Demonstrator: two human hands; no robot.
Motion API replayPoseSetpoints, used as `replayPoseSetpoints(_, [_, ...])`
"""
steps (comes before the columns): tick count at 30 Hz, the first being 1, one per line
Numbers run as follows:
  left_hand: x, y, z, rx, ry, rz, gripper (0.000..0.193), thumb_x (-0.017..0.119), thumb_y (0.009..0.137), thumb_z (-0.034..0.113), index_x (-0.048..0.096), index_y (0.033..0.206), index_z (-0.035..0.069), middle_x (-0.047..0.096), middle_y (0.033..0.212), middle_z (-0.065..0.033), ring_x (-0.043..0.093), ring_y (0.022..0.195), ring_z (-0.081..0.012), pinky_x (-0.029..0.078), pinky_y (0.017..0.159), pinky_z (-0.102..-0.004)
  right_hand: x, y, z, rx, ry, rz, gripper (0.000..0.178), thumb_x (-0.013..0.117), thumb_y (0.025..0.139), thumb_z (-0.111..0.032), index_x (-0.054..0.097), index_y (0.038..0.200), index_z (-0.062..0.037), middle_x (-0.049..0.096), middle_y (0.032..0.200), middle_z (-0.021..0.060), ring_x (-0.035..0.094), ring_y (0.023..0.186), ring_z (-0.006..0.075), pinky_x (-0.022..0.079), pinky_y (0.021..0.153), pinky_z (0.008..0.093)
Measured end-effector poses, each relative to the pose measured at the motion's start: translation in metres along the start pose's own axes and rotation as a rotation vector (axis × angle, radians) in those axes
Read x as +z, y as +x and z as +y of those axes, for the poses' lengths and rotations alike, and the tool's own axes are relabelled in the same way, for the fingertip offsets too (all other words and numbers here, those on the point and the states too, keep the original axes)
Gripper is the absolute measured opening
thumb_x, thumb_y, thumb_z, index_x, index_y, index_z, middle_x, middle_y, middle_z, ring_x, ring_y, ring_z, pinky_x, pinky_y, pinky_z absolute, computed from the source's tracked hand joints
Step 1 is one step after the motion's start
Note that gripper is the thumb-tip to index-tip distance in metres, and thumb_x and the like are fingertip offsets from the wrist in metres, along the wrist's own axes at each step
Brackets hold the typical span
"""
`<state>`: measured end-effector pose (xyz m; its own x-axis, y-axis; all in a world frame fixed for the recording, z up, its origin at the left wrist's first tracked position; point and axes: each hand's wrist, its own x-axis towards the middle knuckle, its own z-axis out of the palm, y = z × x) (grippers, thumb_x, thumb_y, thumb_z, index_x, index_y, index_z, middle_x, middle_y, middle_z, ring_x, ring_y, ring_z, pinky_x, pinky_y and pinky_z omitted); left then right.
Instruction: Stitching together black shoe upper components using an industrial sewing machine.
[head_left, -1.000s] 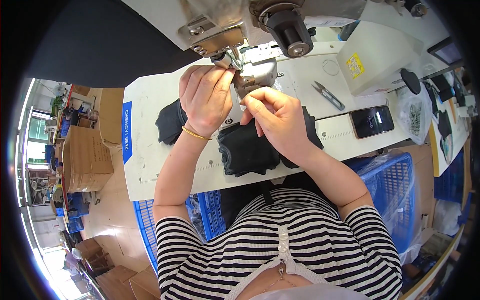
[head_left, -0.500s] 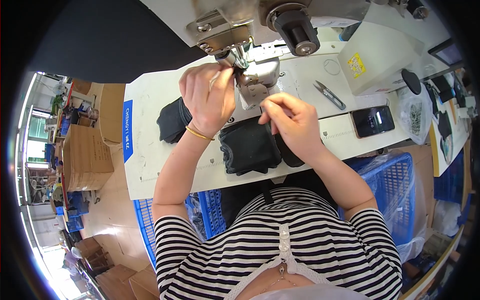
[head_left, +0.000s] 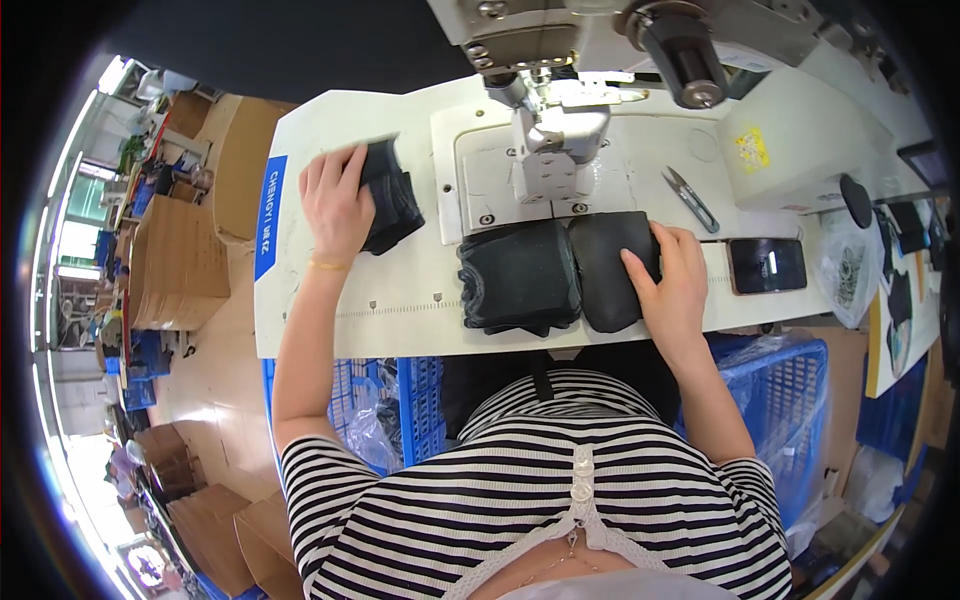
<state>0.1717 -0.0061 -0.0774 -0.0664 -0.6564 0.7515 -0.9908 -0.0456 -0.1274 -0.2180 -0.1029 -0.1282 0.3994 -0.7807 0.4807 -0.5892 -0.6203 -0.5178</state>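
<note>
My left hand [head_left: 338,205] is at the left of the table, its fingers closed on the edge of a black fabric piece [head_left: 381,160]. That piece lies over a small stack of black fabric pieces [head_left: 396,215], and its far edge is blurred. My right hand [head_left: 675,285] grips the right edge of a smooth dark pad-like piece [head_left: 610,275], thumb on top and fingers along the side. Touching it on the left is a stack of black folded fabric pieces [head_left: 520,278] with uneven edges. Behind both stacks is the sewing machine [head_left: 560,140], nothing visible under its needle.
Thread snips [head_left: 691,200] and a phone [head_left: 767,266] lie on the white table [head_left: 410,320] to the right. Beyond them are a white box-shaped housing [head_left: 800,150] and a clear plastic bag [head_left: 845,265]. A blue crate [head_left: 780,400] stands below the table's right edge.
Both hands have left the needle area. My left hand moved left and down to the left stack with a black fabric piece; my right hand moved right onto the dark pad-like piece. The view shifted.
</note>
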Motion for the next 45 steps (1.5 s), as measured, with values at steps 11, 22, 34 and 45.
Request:
replayPoseSetpoints(11, [-0.013,-0.026,0.093,-0.043,-0.503,-0.314,0.048,0.075,0.079,0.015,0.061,0.121,-0.002,0.059,0.12,-0.0147,0.055,0.11,-0.0327,0.044,0.095,-0.0416,-0.005,0.002,-0.01,-0.158,-0.137,0.06,0.042,0.077,0.079,-0.013,0.062,0.115,0.0001,0.058,0.117,0.012,0.057,0.099,0.0278,0.044,0.085,0.0399])
replayPoseSetpoints(22, [0.004,-0.011,0.172,-0.126,-0.54,-0.183,0.023,0.073,0.078,0.002,0.07,0.101,0.0,0.064,0.103,-0.0142,0.061,0.093,-0.0317,0.05,0.079,-0.0386,0.003,0.014,0.002,-0.197,-0.034,0.074,0.021,0.069,0.08,-0.001,0.063,0.099,-0.0014,0.065,0.105,0.0091,0.06,0.096,0.0281,0.044,0.083,0.0385])
replayPoseSetpoints(34, [-0.055,0.056,0.167,-0.347,-1.189,-0.272,0.015,0.078,0.074,-0.004,0.071,0.086,0.002,0.065,0.088,-0.0056,0.06,0.079,-0.0136,0.047,0.073,-0.0232,-0.042,0.039,-0.065,0.001,0.724,0.013,0.013,0.066,0.092,-0.003,0.063,0.105,-0.0013,0.067,0.091,0.0074,0.064,0.077,0.013,0.051,0.072,0.0249])
replayPoseSetpoints(45, [-0.052,0.052,0.173,-0.703,-1.359,-0.314,0.012,0.077,0.078,-0.003,0.067,0.085,-0.001,0.066,0.096,-0.0063,0.06,0.087,-0.01,0.048,0.076,-0.0227,-0.028,0.026,-0.082,0.203,1.077,-0.057,0.013,0.061,0.096,-0.006,0.061,0.107,0.0004,0.067,0.09,0.0049,0.064,0.08,0.009,0.051,0.072,0.0233])
